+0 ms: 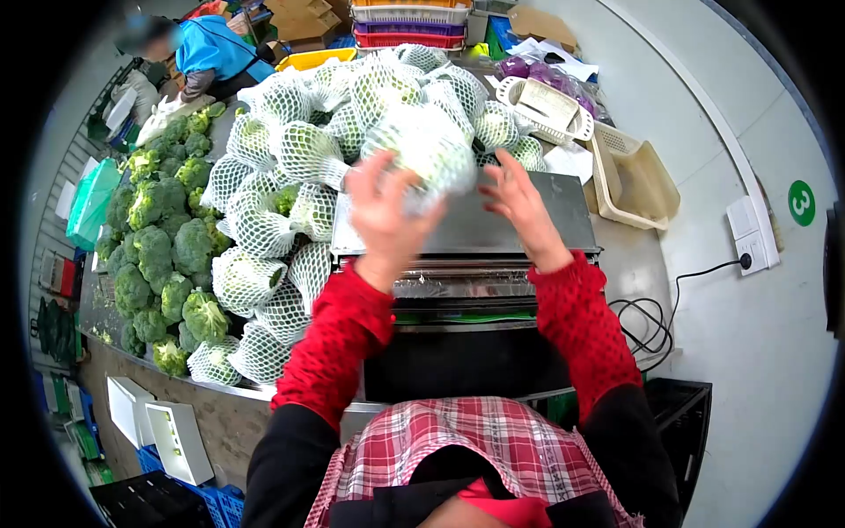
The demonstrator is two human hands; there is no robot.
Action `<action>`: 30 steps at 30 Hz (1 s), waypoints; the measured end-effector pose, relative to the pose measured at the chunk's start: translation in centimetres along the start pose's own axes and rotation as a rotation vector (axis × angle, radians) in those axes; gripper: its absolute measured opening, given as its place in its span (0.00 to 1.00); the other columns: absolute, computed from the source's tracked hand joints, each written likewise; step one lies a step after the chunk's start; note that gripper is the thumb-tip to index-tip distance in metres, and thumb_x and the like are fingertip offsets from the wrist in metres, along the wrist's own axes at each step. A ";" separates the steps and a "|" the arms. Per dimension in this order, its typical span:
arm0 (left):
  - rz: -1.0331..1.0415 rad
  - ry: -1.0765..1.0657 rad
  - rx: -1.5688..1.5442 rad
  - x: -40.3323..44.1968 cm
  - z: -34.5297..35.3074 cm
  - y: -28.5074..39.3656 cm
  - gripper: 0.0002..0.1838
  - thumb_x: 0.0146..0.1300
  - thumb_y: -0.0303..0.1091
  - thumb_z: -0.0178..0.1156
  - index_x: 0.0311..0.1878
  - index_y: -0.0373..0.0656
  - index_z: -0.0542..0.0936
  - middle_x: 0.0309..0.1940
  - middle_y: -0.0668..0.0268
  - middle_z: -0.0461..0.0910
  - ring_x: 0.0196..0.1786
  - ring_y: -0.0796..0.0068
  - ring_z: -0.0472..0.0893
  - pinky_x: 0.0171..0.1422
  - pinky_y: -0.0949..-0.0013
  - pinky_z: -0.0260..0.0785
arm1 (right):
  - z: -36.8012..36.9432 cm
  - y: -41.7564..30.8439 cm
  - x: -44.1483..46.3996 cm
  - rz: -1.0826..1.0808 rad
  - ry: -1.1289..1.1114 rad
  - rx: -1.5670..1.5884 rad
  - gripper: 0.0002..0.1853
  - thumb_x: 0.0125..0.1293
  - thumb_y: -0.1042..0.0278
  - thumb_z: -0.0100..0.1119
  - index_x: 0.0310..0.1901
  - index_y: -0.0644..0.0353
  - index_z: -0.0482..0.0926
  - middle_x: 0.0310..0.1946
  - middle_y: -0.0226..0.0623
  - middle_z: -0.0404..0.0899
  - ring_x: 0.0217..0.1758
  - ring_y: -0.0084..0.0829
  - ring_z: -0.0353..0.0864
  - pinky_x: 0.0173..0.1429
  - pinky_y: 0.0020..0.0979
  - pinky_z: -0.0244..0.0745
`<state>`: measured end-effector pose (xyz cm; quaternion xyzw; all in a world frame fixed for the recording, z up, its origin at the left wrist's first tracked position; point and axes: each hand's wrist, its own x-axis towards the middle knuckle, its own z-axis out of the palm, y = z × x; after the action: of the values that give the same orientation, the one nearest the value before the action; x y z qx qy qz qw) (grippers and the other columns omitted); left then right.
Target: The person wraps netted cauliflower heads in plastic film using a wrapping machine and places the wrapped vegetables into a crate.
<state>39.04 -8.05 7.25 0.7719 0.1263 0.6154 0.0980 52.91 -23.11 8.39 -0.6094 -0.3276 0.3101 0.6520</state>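
Note:
A net-wrapped broccoli head [422, 145], blurred by motion, is just beyond my left hand [387, 207], whose fingers are smeared; whether they touch it I cannot tell. My right hand [521, 207] is raised over the right part of the metal wrapping machine [554, 211], fingers apart, holding nothing. Behind and to the left, a large pile of broccoli in white foam nets [255, 207] covers the table. Farther left lie many unwrapped broccoli heads [154, 251].
A beige basket [642, 189] and a white basket [546, 110] stand at the right, near purple vegetables [550, 79]. A black cable [664, 317] runs to a wall socket. Stacked crates [409, 26] are at the back. A person in blue [216, 53] works at the far left.

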 end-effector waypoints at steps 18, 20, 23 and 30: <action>-0.160 -0.442 -0.163 -4.9 -4.3 2.7 0.31 0.48 0.41 0.74 0.55 0.40 0.76 0.56 0.52 0.73 0.54 0.51 0.75 0.56 0.57 0.72 | -5.0 0.7 -2.6 -0.086 -0.015 -0.545 0.34 0.71 0.51 0.50 0.69 0.67 0.59 0.62 0.54 0.69 0.62 0.38 0.73 0.66 0.33 0.65; -0.159 -0.562 0.186 -5.3 -8.4 0.2 0.23 0.51 0.42 0.71 0.47 0.39 0.79 0.45 0.55 0.78 0.47 0.56 0.79 0.46 0.60 0.75 | -10.1 2.3 -5.4 -0.211 0.126 -0.668 0.24 0.70 0.58 0.54 0.62 0.63 0.72 0.53 0.45 0.78 0.49 0.31 0.79 0.54 0.31 0.73; -0.159 -0.797 0.531 -6.8 -12.2 -2.8 0.18 0.52 0.46 0.69 0.28 0.40 0.79 0.26 0.57 0.79 0.29 0.57 0.80 0.28 0.58 0.71 | -12.8 2.2 -9.6 0.181 0.185 -1.139 0.21 0.61 0.49 0.62 0.32 0.64 0.84 0.25 0.49 0.81 0.31 0.44 0.82 0.36 0.38 0.74; -0.305 -1.144 0.674 -4.5 -9.8 -1.9 0.29 0.52 0.59 0.62 0.20 0.37 0.82 0.17 0.51 0.79 0.23 0.52 0.81 0.28 0.56 0.73 | -10.5 2.1 -8.5 0.196 0.037 -1.495 0.29 0.57 0.41 0.61 0.15 0.62 0.81 0.15 0.47 0.76 0.22 0.48 0.79 0.29 0.44 0.72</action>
<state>28.36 -7.70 4.71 0.9377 0.3468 0.0168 -0.0106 56.30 -36.03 5.38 -0.9210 -0.3840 0.0516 0.0396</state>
